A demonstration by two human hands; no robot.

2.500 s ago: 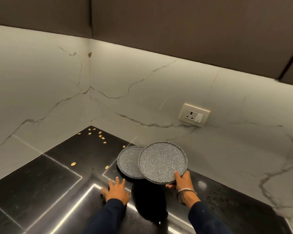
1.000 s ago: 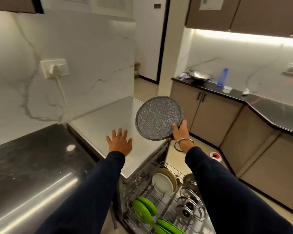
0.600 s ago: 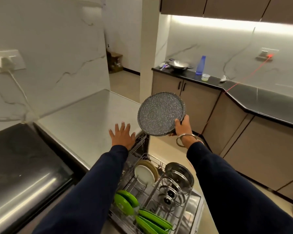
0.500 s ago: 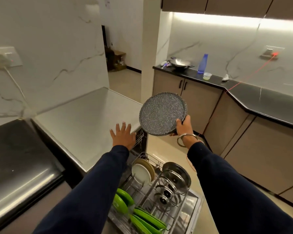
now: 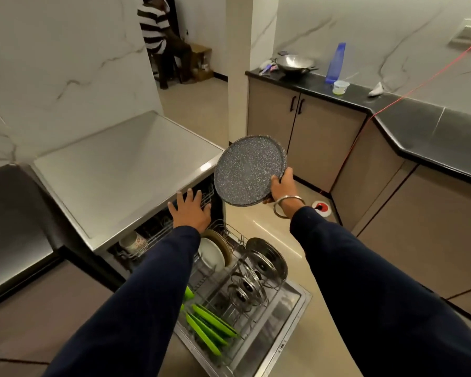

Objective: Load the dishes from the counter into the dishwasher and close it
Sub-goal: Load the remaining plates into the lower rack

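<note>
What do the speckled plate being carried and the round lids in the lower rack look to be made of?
Speckled plate: dark grey with pale flecks and a matte face, likely stoneware or melamine; the look leaves it open. Right hand grips its rim. Round lids: shiny, reflective silver with dark knobs, apparently stainless steel.

I see the grey speckled plate (image 5: 249,171) just right of centre frame, round with a low rim, tilted with its face toward me and held in the air at its lower right edge. Below it, in the lower middle of the frame, the dishwasher (image 5: 288,319) stands open with its lower rack (image 5: 245,270) pulled out. In that rack I can make out a white plate (image 5: 211,254) standing on edge, green plates (image 5: 210,326) and steel lids (image 5: 267,263).
</note>
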